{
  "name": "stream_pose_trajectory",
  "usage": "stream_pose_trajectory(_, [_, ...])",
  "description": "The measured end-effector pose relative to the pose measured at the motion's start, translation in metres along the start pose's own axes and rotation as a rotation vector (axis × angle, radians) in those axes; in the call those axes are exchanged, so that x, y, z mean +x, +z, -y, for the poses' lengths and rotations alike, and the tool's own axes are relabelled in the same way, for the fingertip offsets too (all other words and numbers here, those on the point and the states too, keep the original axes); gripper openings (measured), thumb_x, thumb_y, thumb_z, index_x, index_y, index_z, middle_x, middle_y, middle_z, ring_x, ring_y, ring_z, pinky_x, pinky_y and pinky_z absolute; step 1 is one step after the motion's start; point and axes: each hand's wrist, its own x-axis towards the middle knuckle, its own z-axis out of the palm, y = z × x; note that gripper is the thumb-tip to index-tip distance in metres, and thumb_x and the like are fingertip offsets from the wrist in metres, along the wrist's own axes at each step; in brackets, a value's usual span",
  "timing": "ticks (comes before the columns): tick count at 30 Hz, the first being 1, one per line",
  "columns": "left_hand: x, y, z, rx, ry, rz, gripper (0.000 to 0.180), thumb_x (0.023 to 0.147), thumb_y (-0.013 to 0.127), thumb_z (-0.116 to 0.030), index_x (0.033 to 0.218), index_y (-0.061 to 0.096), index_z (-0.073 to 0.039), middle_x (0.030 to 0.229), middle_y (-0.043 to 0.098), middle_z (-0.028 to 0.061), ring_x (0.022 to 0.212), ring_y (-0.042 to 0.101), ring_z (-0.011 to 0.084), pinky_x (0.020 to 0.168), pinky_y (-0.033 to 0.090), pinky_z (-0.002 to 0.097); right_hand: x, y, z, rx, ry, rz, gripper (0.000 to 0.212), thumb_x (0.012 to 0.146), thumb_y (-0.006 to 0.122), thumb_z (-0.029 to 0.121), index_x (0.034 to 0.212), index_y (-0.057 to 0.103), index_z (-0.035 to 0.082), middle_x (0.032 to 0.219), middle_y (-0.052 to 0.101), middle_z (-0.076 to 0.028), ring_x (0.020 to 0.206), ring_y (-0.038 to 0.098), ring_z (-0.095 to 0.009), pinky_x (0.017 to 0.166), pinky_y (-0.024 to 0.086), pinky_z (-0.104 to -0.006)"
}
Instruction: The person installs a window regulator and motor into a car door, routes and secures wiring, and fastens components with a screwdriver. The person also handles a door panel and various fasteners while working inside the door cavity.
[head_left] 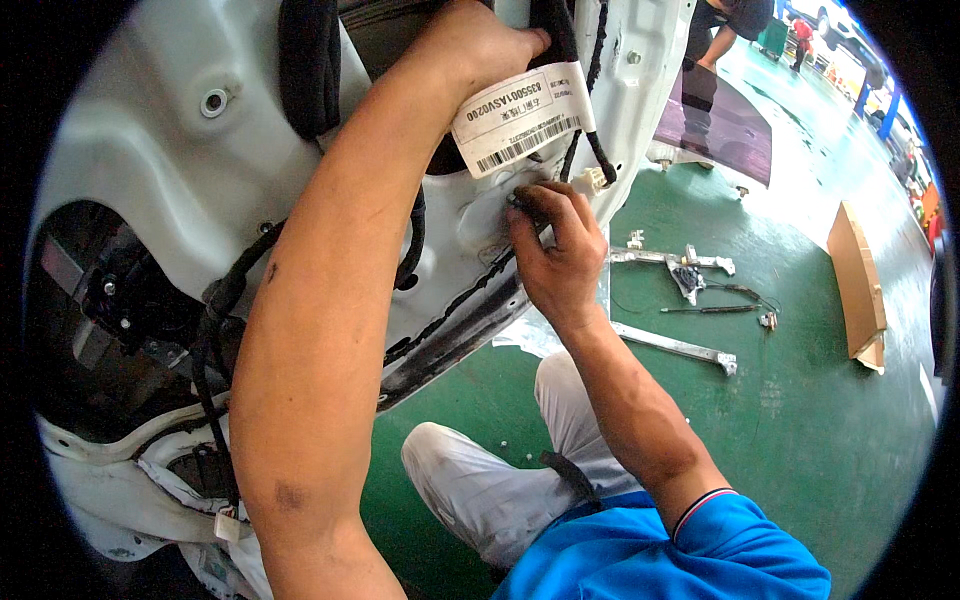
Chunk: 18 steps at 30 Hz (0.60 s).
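A bare white car door panel point(445, 255) stands in front of me, its inner side facing me. My left hand point(475, 45) reaches into the opening at its top; the thumb shows, but the fingers are hidden inside. Beside that wrist hangs a white barcode label point(525, 118), next to a black wiring harness point(603, 155) that ends in a pale connector point(592, 181). Below the label, my right hand point(560, 250) is closed in a pinch against the panel. A tiny metallic piece shows at its fingertips, too small to name.
Window regulator rails point(675, 260) with cables lie on the green floor at right, near a cardboard piece point(855, 285). A tinted window glass point(712, 125) is behind them, beside another person point(735, 15). A loose connector point(227, 526) hangs at lower left.
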Motion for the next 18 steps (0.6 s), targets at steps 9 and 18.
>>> stream_pose_trajectory(9, [0.0004, 0.0006, -0.0006, 0.075, -0.053, -0.054, 0.050, 0.078, 0.069, -0.029, 0.103, 0.066, 0.015, 0.103, 0.066, 0.0366, 0.101, 0.067, 0.0441, 0.086, 0.054, 0.0428, 0.0021, -0.0021, 0.0000, -0.007, -0.005, 0.027, 0.020, 0.082, 0.071, -0.001, 0.102, 0.067, -0.002, 0.093, 0.068, -0.014, 0.079, 0.068, -0.024, 0.073, 0.054, -0.0317])
stream_pose_trajectory(18, [-0.0060, -0.0046, -0.0065, 0.043, -0.044, -0.022, 0.059, 0.079, 0.071, -0.039, 0.105, 0.066, 0.014, 0.105, 0.065, 0.0362, 0.105, 0.066, 0.0440, 0.088, 0.053, 0.0439, 0.0008, -0.0017, -0.0027, -0.008, 0.006, 0.022, 0.018, 0.083, 0.073, 0.002, 0.100, 0.067, -0.002, 0.090, 0.068, -0.014, 0.074, 0.068, -0.023, 0.069, 0.054, -0.0313])
